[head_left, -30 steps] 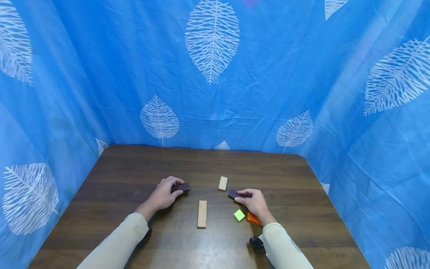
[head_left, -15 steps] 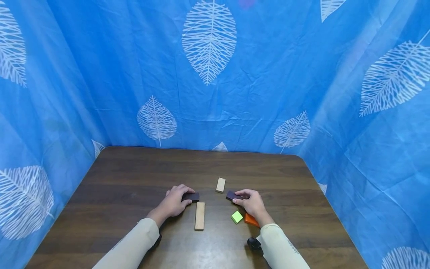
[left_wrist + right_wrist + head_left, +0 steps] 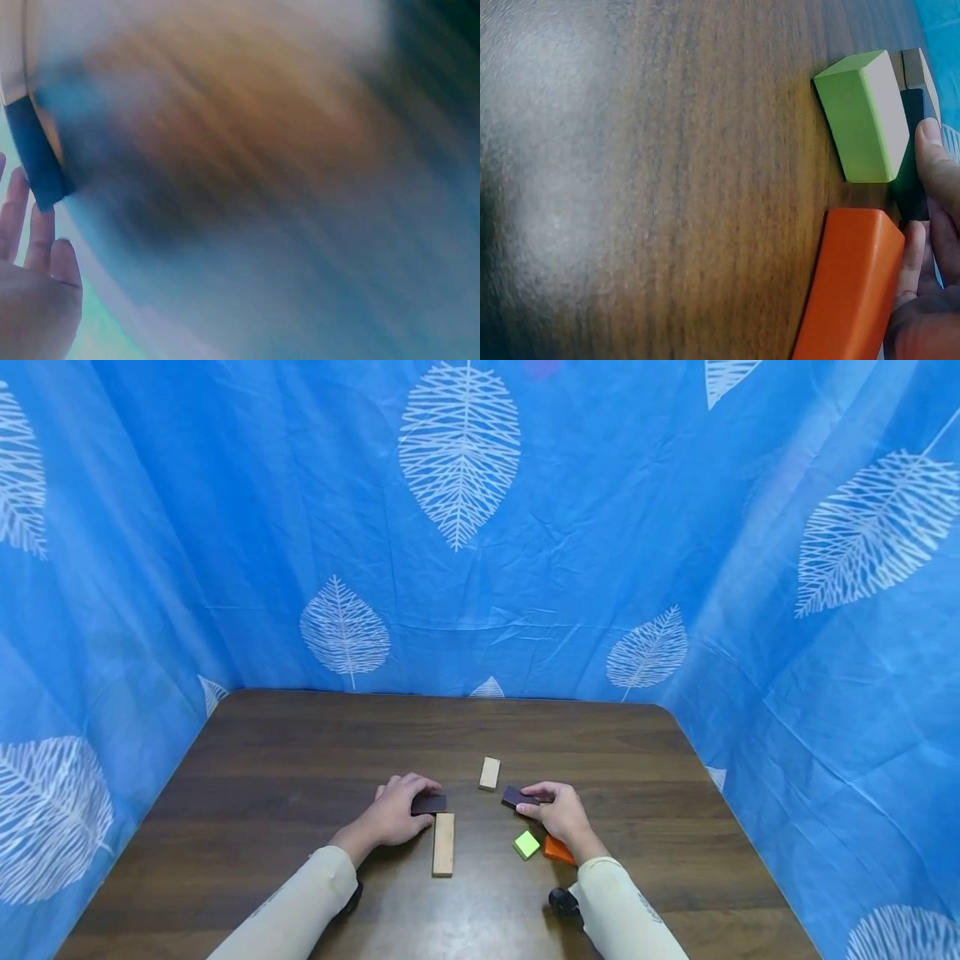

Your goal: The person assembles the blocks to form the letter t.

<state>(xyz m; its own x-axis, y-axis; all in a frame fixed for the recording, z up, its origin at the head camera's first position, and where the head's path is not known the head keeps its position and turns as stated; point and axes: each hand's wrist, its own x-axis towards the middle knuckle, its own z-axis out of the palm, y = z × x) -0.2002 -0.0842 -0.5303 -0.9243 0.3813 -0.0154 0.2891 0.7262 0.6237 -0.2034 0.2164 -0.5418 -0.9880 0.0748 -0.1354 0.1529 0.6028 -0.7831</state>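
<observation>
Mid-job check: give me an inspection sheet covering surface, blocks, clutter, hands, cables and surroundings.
Surface: brown wood-grain table, glare low in the head view.
Job's things: left dark block at the long pale block's far end; right dark block, short pale block, green block and orange block farther right.
Clutter: nothing seen.
Hands: left hand grips left dark block; right hand pinches right dark block.
Cables: nothing seen.
Surroundings: blue curtain with white leaf prints.

Blur swamps most of the left wrist view, and the right grip (image 3: 561, 810) partly hides its dark block (image 3: 513, 797).
</observation>
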